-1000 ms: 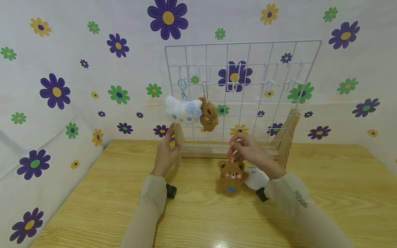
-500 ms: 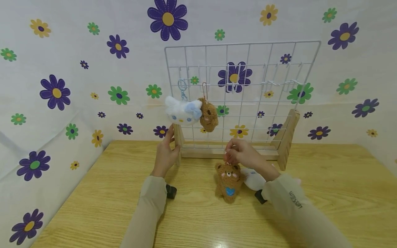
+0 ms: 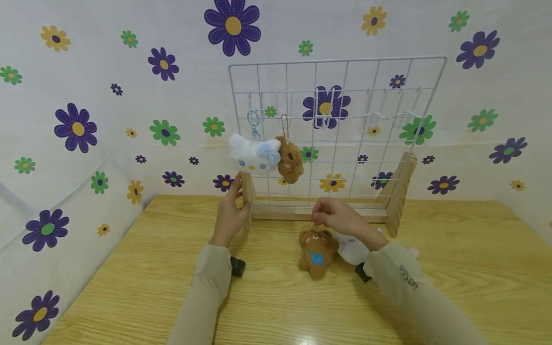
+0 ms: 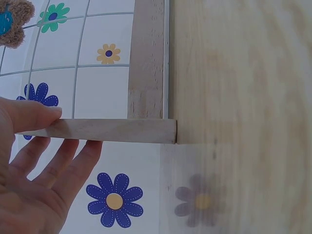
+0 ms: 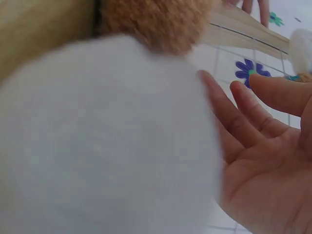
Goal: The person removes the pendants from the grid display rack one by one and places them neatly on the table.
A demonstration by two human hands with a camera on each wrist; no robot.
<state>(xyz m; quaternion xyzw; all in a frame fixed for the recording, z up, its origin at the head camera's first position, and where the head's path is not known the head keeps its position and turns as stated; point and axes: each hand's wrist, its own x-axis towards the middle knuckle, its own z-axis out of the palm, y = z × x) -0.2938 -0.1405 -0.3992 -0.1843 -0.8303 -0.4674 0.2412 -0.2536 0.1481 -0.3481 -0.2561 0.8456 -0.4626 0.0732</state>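
My left hand (image 3: 230,213) grips the left wooden leg (image 4: 107,129) of a wire grid rack (image 3: 332,158), thumb on one side and fingers on the other. In the head view my right hand (image 3: 342,218) pinches the thin chain of a brown plush bear keychain (image 3: 316,254) with a blue heart patch. The bear leans back just above or on the table; I cannot tell which. Close beside it lies a white plush keychain (image 3: 352,249), partly behind my right wrist. It fills much of the right wrist view as a blurred white shape (image 5: 107,141).
On the rack's left side hang a white plush cat head keychain (image 3: 254,154) with a blue bow and a brown plush keychain (image 3: 291,160). Several white hooks (image 3: 377,115) sit along the grid. A flowered cloth covers the wall behind the wooden table (image 3: 276,302).
My right hand has come slightly left and down with the bear, which has tipped back so its heart patch faces up more. My left hand has stayed on the leg.
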